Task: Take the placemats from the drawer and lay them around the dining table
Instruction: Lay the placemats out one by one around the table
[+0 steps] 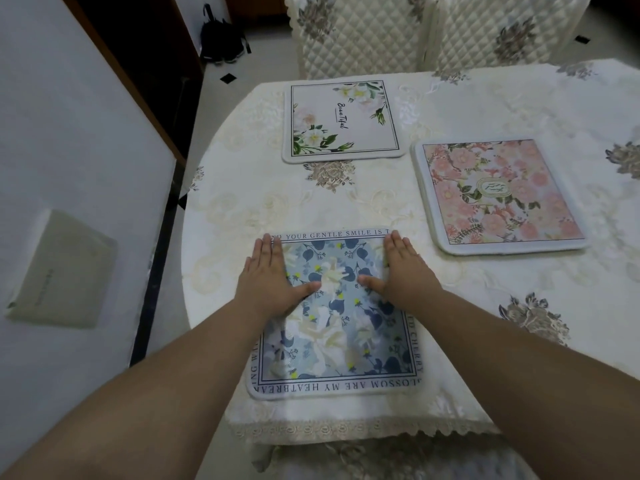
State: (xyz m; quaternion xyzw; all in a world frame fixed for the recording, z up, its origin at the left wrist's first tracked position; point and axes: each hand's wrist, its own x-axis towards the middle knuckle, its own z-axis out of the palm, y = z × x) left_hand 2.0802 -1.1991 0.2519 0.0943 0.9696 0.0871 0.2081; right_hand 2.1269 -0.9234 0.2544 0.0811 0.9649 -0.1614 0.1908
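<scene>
Head view: the left hand and right hand, fingers straight, press flat on the blue placemat at six o'clock on the table, squared to the near edge; each hand covers one far corner.

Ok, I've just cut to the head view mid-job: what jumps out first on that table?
Both hands, the left hand and the right hand, lie flat with fingers straight on the blue floral placemat at the near edge of the table. Beyond it lie two more: a white placemat with green leaves at the far side and a pink floral placemat to the right. Two quilted chairs stand behind the table.
</scene>
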